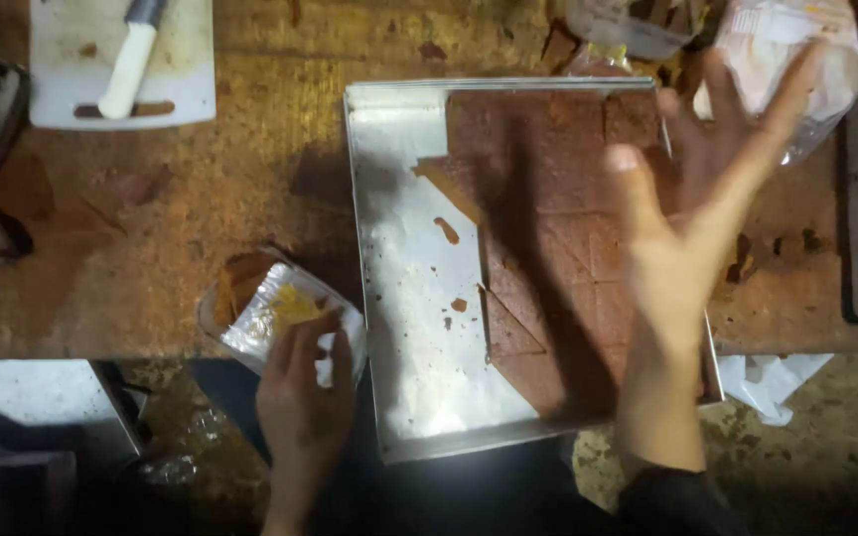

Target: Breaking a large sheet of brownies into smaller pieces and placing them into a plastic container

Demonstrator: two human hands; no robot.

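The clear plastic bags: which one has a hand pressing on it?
The small bag at the table's near edge, left of the metal tray: the left hand rests on it. The bags at top right lie beyond the raised right hand.
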